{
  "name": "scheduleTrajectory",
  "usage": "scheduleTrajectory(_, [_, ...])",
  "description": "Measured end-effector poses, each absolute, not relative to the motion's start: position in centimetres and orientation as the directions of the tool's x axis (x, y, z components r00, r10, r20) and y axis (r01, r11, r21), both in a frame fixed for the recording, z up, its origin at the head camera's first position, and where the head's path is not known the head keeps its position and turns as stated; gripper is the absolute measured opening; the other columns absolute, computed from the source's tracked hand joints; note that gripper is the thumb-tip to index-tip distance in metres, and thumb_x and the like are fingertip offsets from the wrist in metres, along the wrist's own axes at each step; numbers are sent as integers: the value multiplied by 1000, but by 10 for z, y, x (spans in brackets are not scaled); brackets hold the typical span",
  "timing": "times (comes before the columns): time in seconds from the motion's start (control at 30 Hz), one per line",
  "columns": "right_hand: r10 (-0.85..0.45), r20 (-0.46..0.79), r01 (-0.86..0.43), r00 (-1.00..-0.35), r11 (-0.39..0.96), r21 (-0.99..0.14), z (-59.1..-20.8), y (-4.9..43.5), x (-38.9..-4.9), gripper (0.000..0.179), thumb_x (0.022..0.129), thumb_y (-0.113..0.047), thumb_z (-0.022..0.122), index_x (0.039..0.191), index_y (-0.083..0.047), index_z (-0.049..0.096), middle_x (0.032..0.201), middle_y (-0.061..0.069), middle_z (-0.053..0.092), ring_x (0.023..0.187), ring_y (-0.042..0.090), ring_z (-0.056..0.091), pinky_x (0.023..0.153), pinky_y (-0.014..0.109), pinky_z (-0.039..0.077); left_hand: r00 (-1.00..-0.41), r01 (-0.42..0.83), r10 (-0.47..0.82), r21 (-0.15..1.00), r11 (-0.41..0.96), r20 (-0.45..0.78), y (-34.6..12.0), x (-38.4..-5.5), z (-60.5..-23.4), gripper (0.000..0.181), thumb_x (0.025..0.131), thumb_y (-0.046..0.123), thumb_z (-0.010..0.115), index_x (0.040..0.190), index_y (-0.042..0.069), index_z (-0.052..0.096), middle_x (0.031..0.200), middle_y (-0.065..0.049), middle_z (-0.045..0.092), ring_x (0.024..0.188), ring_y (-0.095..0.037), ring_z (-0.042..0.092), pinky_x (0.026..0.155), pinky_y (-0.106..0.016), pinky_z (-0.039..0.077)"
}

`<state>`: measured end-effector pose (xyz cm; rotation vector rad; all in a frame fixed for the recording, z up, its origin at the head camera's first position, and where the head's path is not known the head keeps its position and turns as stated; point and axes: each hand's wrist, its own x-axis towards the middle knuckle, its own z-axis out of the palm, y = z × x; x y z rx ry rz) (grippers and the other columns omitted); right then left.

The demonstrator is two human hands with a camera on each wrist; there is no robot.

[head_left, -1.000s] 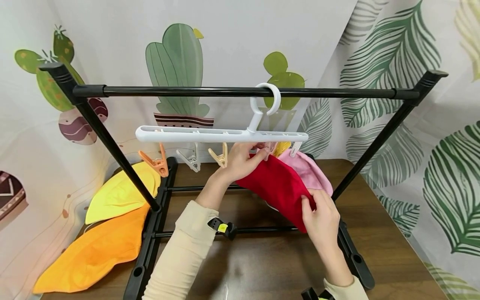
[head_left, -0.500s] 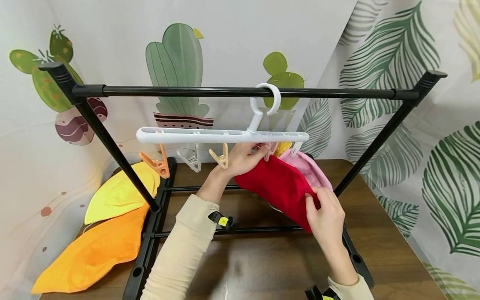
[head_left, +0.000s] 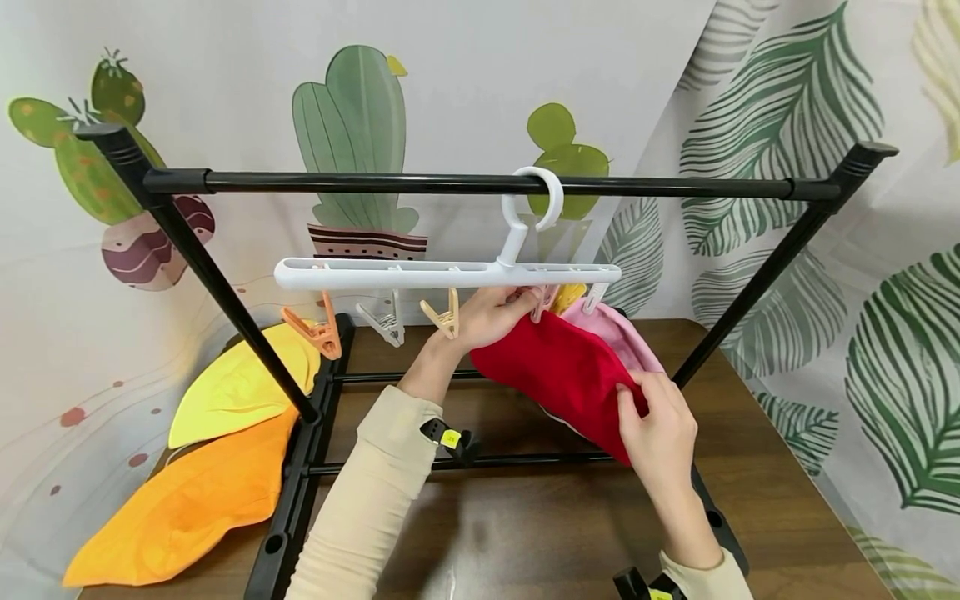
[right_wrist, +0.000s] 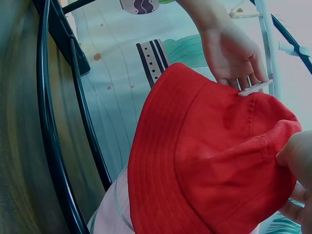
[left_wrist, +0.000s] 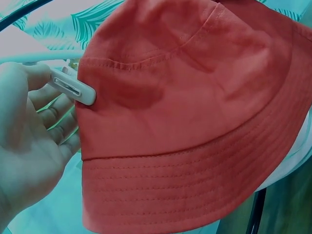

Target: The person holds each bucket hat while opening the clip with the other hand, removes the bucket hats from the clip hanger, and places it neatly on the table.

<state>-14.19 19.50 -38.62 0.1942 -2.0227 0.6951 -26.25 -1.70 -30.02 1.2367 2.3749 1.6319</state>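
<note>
A red bucket hat (head_left: 562,375) hangs below the white hanger (head_left: 442,275), one edge in the jaws of a pale pink clothespin (left_wrist: 73,87). My left hand (head_left: 495,318) holds that clothespin, thumb on its near arm and fingers behind. With thumb and fingertips, my right hand (head_left: 660,429) pinches the crown of the red hat at its right end, as the right wrist view also shows. Behind it is a pink hat (head_left: 618,333), partly covered, near a yellow clothespin (head_left: 567,297) and a white clothespin (head_left: 595,297).
Orange (head_left: 321,329), grey (head_left: 386,321) and cream (head_left: 444,315) clothespins hang from the hanger's left half. The hanger hooks over the black rack's top bar (head_left: 375,183). Yellow (head_left: 243,387) and orange (head_left: 195,504) hats lie at the left on the wooden table (head_left: 517,533).
My right hand has shifted a little to the right with its end of the red hat. The left hand stays at the clothespin, and the hanger has moved very slightly.
</note>
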Motion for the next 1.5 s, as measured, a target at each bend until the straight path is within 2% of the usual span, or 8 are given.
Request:
scheduleTrajectory(0.13, [138, 841, -413, -523, 822, -392, -386, 195, -142, 6, 79, -4, 63, 84, -1, 64, 81, 12, 63, 70, 26, 54, 66, 29, 40, -693, 591, 595, 793, 146, 406, -15, -262, -300, 11, 95, 11, 47, 99, 4, 55, 74, -6, 55, 71, -21, 52, 71, -26, 40])
scheduleTrajectory(0.3, [135, 845, -420, -518, 820, -389, -385, 195, -142, 7, 79, -4, 63, 85, -1, 65, 82, 12, 63, 70, 26, 54, 67, 29, 40, -714, 565, 590, 808, 168, 377, -15, -262, -300, 12, 96, 13, 47, 89, 6, 53, 72, -6, 54, 70, -19, 51, 72, -26, 39])
scheduleTrajectory(0.57, [140, 848, -426, -511, 816, -391, -384, 196, -143, 10, 75, -1, 66, 85, -2, 66, 84, 12, 65, 72, 26, 56, 71, 27, 41, -740, 522, 570, 839, 153, 357, -14, -259, -300, 12, 95, 11, 48, 96, 0, 54, 75, -14, 53, 73, -27, 51, 74, -24, 38])
scheduleTrajectory(0.77, [141, 860, -451, -490, 804, -388, -385, 195, -144, 6, 78, -4, 64, 83, -1, 66, 82, 11, 64, 72, 25, 57, 70, 27, 42, -722, 542, 570, 833, 113, 393, -15, -256, -297, 17, 95, 6, 45, 102, -7, 54, 75, -23, 50, 72, -36, 49, 69, -23, 37])
scheduleTrajectory(1.0, [148, 866, -466, -478, 793, -393, -384, 195, -144, 8, 75, 2, 66, 83, -1, 67, 83, 11, 65, 72, 23, 58, 77, 10, 38, -748, 525, 548, 839, 145, 374, -14, -260, -300, 17, 94, 13, 50, 107, 5, 57, 77, -10, 49, 71, -24, 49, 65, -23, 40])
scheduleTrajectory(1.1, [150, 870, -473, -469, 790, -391, -384, 195, -144, 10, 74, 5, 66, 82, -1, 67, 82, 11, 65, 73, 22, 58, 81, 4, 35, -755, 515, 543, 845, 146, 366, -15, -261, -302, 21, 94, 15, 51, 112, 8, 57, 78, -10, 49, 73, -30, 49, 63, -24, 40])
scheduleTrajectory(1.23, [149, 873, -479, -464, 787, -388, -384, 196, -144, 12, 73, 7, 67, 82, -1, 67, 82, 11, 65, 74, 22, 59, 84, 3, 34, -754, 520, 543, 841, 150, 369, -17, -262, -303, 25, 93, 16, 51, 116, 10, 57, 78, -10, 50, 77, -36, 50, 61, -25, 40])
scheduleTrajectory(1.5, [131, 874, -479, -467, 794, -375, -378, 200, -141, 8, 76, 2, 63, 82, -1, 67, 81, 11, 65, 74, 23, 59, 88, 4, 35, -736, 560, 538, 816, 142, 411, -16, -263, -304, 22, 93, 15, 51, 112, 6, 57, 75, -9, 50, 72, -29, 50, 61, -24, 40])
